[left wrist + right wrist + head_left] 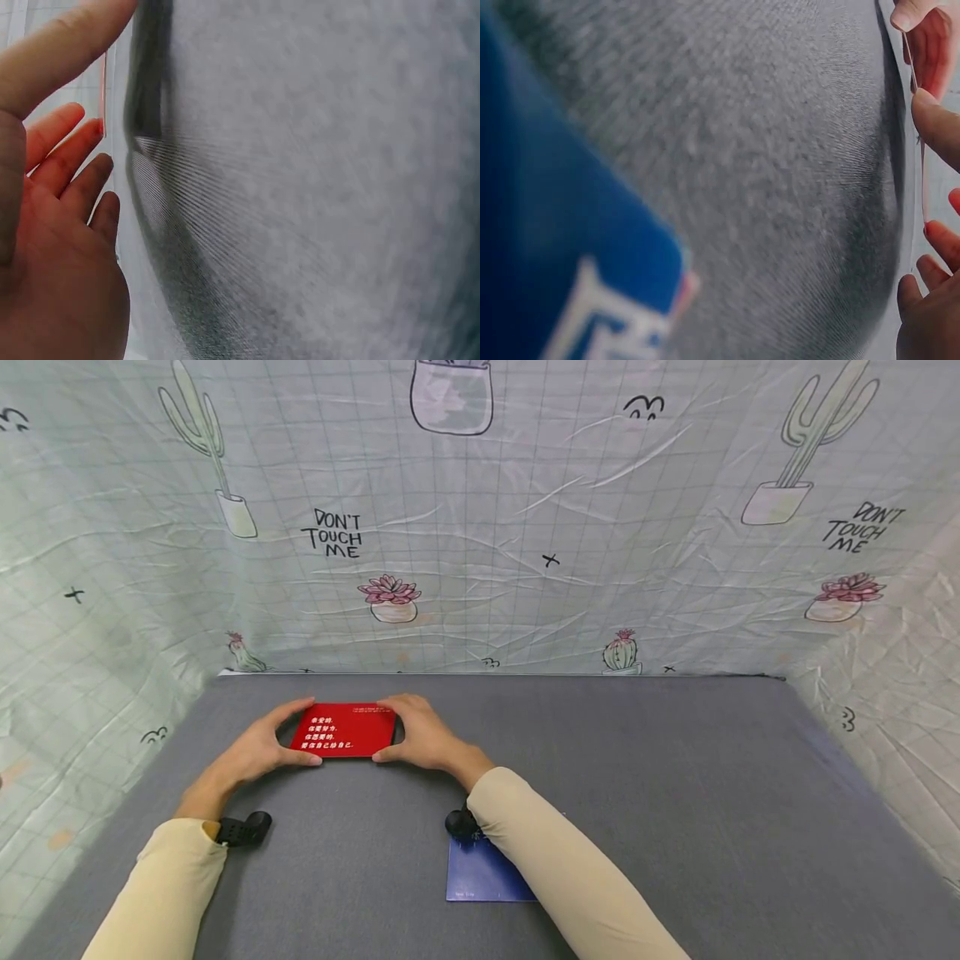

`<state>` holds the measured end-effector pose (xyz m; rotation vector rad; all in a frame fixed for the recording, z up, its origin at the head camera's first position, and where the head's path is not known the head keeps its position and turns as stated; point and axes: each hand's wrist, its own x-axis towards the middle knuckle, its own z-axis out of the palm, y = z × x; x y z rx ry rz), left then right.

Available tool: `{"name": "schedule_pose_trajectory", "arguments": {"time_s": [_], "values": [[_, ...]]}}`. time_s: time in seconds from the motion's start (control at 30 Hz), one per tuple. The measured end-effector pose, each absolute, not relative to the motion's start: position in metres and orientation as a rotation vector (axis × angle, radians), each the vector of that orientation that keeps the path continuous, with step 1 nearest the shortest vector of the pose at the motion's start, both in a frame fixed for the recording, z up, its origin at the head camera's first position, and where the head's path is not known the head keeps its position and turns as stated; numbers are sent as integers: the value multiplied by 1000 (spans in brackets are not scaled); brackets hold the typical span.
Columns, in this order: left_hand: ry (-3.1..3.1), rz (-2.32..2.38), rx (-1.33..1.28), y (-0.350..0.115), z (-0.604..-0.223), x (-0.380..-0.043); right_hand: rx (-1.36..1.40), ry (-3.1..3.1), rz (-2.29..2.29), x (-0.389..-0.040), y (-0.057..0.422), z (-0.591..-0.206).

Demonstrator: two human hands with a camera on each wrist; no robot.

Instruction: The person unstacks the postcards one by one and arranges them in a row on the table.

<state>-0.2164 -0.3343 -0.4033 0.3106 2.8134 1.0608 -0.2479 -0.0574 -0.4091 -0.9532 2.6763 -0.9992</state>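
We hold a red card (pixel 343 731) between both hands on the grey tabletop (pixel 675 793), toward the back edge and left of its middle. Our left hand (pixel 258 747) takes the card's left short edge, thumb at the near corner and fingers curled over the far corner. Our right hand (pixel 420 735) mirrors it on the right short edge, thumb at the near corner, fingers over the far one. Both hands pinch the card by its edges, not flat on top of it. White print runs across the red face in several lines; it is too small to read.

The left wrist view shows the left hand's fingers (pixel 71 161) slightly spread against a thin reddish edge, with the grey cloth filling the rest. In the right wrist view, fingertips (pixel 937 127) meet the same thin edge at the frame's right side.

Nearer the front edge lies a blue card (pixel 480 872), partly under our right sleeve (pixel 555 860). A cactus-print sheet (pixel 480 543) stands behind the tabletop and at both sides.
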Motion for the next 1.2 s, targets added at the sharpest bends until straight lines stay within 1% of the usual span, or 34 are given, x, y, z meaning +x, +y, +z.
{"name": "schedule_pose_trajectory", "arguments": {"time_s": [0.53, 0.87, 1.2], "values": [[2833, 1014, 332, -342, -413, -217, -882, 2708, -868, -246, -67, -412], [2860, 1015, 421, -341, -414, -218, -869, 2711, -846, -247, -67, -414], [2809, 1004, 419, -342, -412, -219, -854, 2713, -817, -246, -68, -414]]}}
